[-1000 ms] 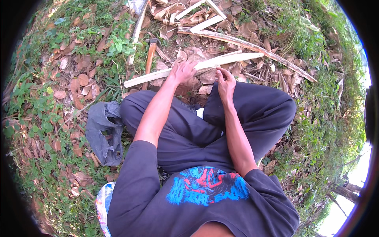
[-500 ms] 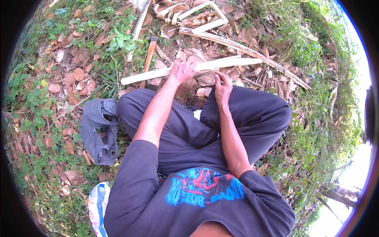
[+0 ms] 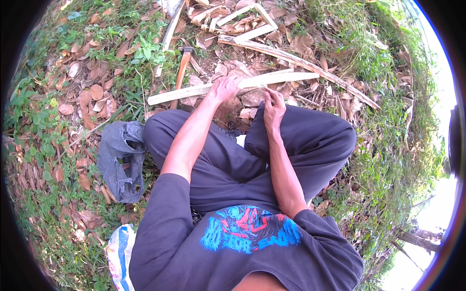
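Note:
Two pale wooden strips [image 3: 179, 93] lie lapped at a shallow angle just beyond my crossed legs. My left hand [image 3: 224, 90] is on top of them near the overlap, its fingers curled over the wood. Close to the strips' near edge, my right hand [image 3: 274, 106] has thumb and fingers pinched together beside the right-hand strip. A thin dark line runs from the strips toward these fingertips, too small to name. Beyond the left strip lies a hammer [image 3: 183, 68] with an orange-brown handle and dark head, its handle passing under the strip.
A triangular frame of pale strips [image 3: 254, 34] lies at the far side, next to a long rough-edged wooden piece [image 3: 310, 64]. Another strip [image 3: 171, 31] lies at the far left. A dark plastic bag [image 3: 112, 160] and a white-and-blue bag [image 3: 120, 247] lie left of me. Dry leaves and grass cover the ground.
The whole view has shifted very slightly. Both hands keep nearly the same places at the wooden strips, the right one still pinched.

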The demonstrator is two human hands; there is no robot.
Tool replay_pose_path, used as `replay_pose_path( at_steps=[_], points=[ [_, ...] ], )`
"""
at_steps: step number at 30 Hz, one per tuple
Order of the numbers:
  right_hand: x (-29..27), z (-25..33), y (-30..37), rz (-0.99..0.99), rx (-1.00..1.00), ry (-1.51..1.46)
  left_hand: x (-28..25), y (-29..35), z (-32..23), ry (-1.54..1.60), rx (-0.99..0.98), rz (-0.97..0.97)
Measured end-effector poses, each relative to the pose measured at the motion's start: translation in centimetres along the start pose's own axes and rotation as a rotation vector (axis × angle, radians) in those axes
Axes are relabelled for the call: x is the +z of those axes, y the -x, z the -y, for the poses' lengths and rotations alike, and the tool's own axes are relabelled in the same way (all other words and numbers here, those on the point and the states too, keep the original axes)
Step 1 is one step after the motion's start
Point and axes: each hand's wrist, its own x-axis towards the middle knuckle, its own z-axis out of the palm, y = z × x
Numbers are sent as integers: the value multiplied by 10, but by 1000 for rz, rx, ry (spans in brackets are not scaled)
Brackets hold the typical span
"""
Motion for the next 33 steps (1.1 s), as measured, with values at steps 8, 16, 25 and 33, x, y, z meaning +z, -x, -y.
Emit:
replay_pose_path(
  at_steps=[8,16,25,33],
  points=[
    [3,10,2,22,32,-15,3,1,11,-62,27,-170],
    [13,12,-7,31,-74,78,-9,3,3,24,-87,-36],
    [34,-9,-38,81,-161,219,0,-1,4,-14,-143,-23],
    [40,-16,-43,77,-249,272,-9,-3,1,62,-153,32]
  ],
)
